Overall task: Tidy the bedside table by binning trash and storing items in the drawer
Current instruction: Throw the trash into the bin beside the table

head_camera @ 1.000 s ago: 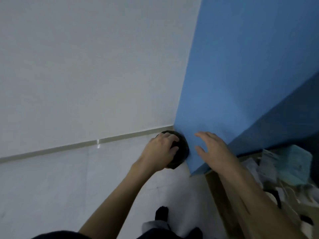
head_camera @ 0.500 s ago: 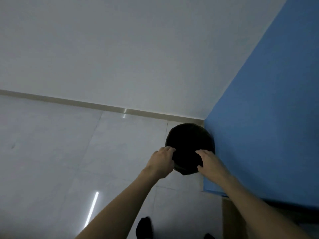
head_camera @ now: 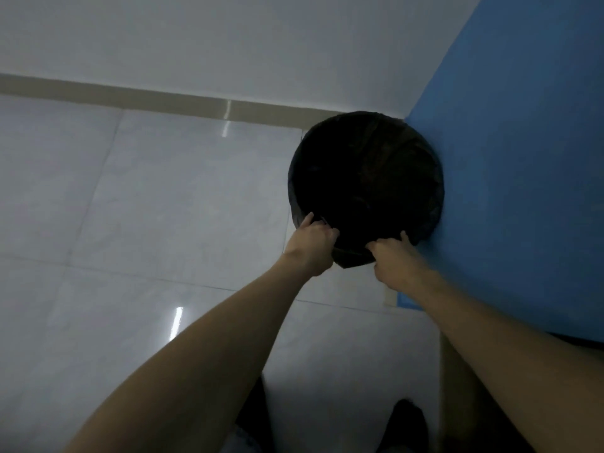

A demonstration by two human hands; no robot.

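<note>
1. The round black bin [head_camera: 292, 191] stood on the pale tiled floor [head_camera: 147, 223], in a corner of the room.
2. Its far side sat close to the white wall [head_camera: 228, 37], and its right side touched the blue panel [head_camera: 523, 158].
3. A black liner [head_camera: 351, 258] was folded over the rim; the inside was too dark to tell what lay in it.
4. The left hand [head_camera: 313, 246] gripped the near-left part of the rim, its fingers curled over the liner's edge.
5. The right hand [head_camera: 397, 259] gripped the near-right part of the rim in the same way, fingers hooked into the bin's mouth.
6. A fold of liner hung bunched between the two hands.
7. Both bare forearms reached forward from the bottom of the view.
8. A beige skirting strip [head_camera: 130, 96] ran along the foot of the wall, and a dark shoe [head_camera: 405, 423] showed at the lower edge.
</note>
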